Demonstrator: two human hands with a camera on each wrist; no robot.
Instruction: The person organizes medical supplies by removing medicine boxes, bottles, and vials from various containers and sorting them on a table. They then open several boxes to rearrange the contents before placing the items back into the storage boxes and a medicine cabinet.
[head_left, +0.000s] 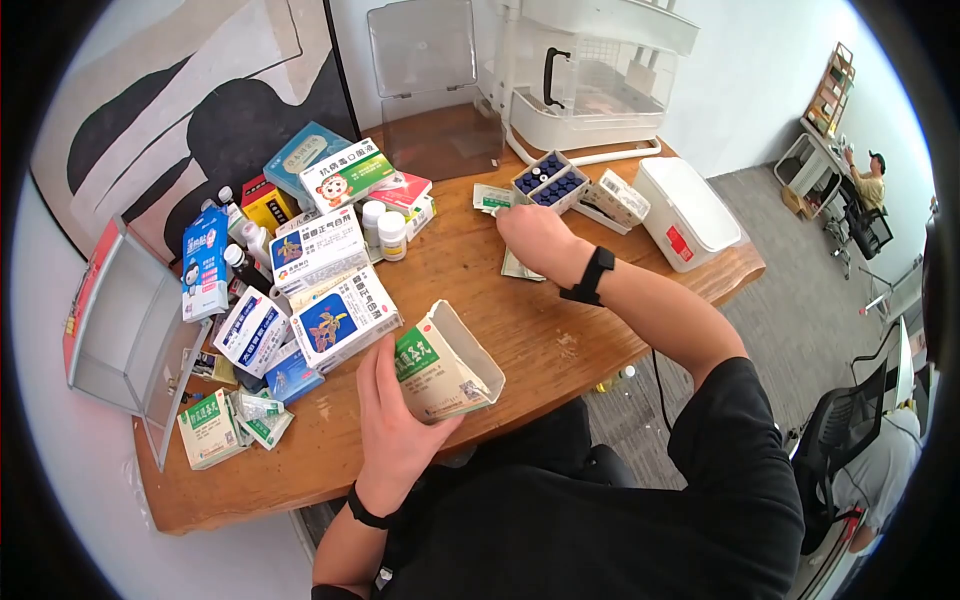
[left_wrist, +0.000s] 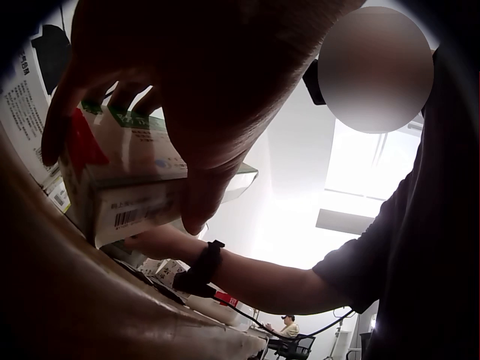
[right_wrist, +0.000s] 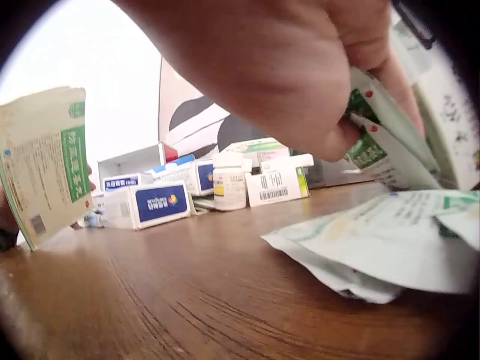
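My left hand (head_left: pixel 395 435) grips a cream-and-green medicine box (head_left: pixel 455 378) near the table's front edge. The box is tilted, its open end facing right; in the left wrist view, thumb and fingers lie on opposite sides of it (left_wrist: pixel 139 202). Farther back, my right hand (head_left: pixel 540 242) pinches white-and-green sachets (right_wrist: pixel 397 146) between thumb and fingers, as the right wrist view shows. Below that hand, more sachets (right_wrist: pixel 367 240) lie flat on the wood. In the head view one sachet (head_left: pixel 490 197) shows just beyond the hand, and another (head_left: pixel 522 266) sticks out beneath it.
Medicine boxes (head_left: pixel 345 318) and white bottles (head_left: pixel 392 236) crowd the table's left side beside a clear-lidded case (head_left: pixel 105 330). A carton of dark-capped vials (head_left: pixel 550 180), an opened box (head_left: pixel 617 200) and a white tub (head_left: pixel 685 215) stand at the back right.
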